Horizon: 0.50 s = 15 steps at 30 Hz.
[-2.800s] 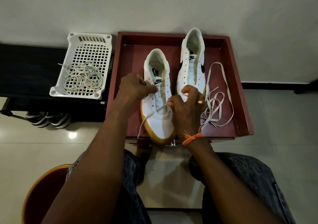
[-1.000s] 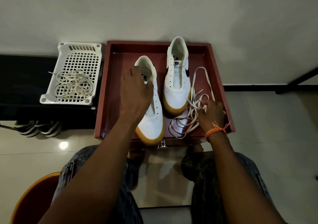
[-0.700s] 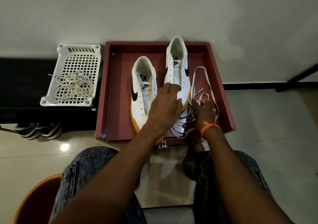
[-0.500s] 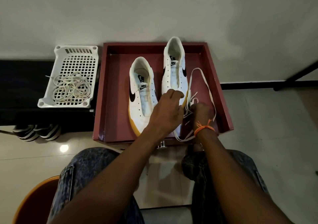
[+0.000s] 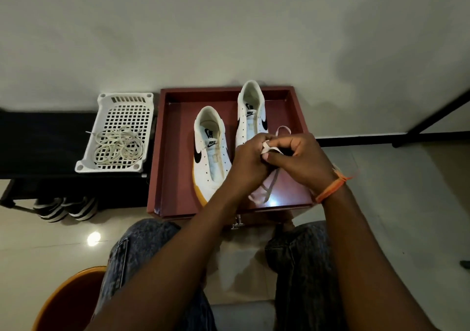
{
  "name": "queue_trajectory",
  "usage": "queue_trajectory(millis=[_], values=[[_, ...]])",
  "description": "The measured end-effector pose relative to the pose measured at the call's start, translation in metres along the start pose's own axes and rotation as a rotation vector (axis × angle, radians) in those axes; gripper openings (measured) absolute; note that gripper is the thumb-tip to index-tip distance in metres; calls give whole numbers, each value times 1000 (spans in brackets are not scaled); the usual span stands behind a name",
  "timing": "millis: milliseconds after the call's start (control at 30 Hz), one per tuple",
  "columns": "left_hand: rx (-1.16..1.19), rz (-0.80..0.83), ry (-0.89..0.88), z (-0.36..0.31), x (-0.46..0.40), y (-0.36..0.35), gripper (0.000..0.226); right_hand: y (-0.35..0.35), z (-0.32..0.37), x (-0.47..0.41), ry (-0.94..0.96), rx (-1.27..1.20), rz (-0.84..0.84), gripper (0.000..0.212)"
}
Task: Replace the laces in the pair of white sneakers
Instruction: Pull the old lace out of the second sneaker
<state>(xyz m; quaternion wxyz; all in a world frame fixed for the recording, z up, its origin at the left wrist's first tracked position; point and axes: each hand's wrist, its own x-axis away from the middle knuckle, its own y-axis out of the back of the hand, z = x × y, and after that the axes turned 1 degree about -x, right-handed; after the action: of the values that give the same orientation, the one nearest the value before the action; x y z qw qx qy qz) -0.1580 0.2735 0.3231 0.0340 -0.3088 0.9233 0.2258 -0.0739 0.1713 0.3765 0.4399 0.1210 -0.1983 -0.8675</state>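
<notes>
floor tiles (image 5: 38,249), pale and glossy, meet a plain grey wall (image 5: 229,25). red tray (image 5: 175,152) stands against that wall on a low support. white perforated basket (image 5: 122,117), just left of the tray on a dark shelf (image 5: 38,140), holds a coil of old laces (image 5: 117,147). striped shoes (image 5: 66,207) sit below the shelf.

two white sneakers lie in the tray, long axes running from person to wall, heels to the wall, toes to the person. left sneaker (image 5: 211,152) lies just left of the fingers; right sneaker (image 5: 250,112) lies beyond them, its toe hidden.

left hand (image 5: 248,162) and right hand (image 5: 302,162) meet above the tray, fingers curled, both pinching a white lace (image 5: 269,148). its remainder hangs below the fingers onto the tray floor. an orange thread (image 5: 330,190) circles the right wrist.
</notes>
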Motion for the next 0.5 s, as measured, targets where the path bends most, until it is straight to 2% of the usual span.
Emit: queue_trajectory(millis=[33,67,100,167,200,267,333,400,500], values=[[-8,3,20,-5,-3,7,12,5,6,2,37,24,-17,18],[15,7,70,-12,-6,16,10,10,11,3,66,44,-63,18],[70,9,138,-19,-8,24,20,15,14,3,71,33,-130,17],[224,22,265,-38,-13,40,25,19,18,2,13,-173,-212,19],[287,31,314,-49,-17,45,24,17,17,3,-37,-326,-171,27],[416,20,370,-73,-24,54,27,5,18,8,-84,-527,51,53],[585,7,412,-93,-33,60,30,-20,16,16,-107,-541,289,66],[702,0,431,-108,-42,66,27,-44,15,21,-113,-430,359,58],[804,-41,477,-123,-51,75,23,-59,22,19,-168,-381,280,15]])
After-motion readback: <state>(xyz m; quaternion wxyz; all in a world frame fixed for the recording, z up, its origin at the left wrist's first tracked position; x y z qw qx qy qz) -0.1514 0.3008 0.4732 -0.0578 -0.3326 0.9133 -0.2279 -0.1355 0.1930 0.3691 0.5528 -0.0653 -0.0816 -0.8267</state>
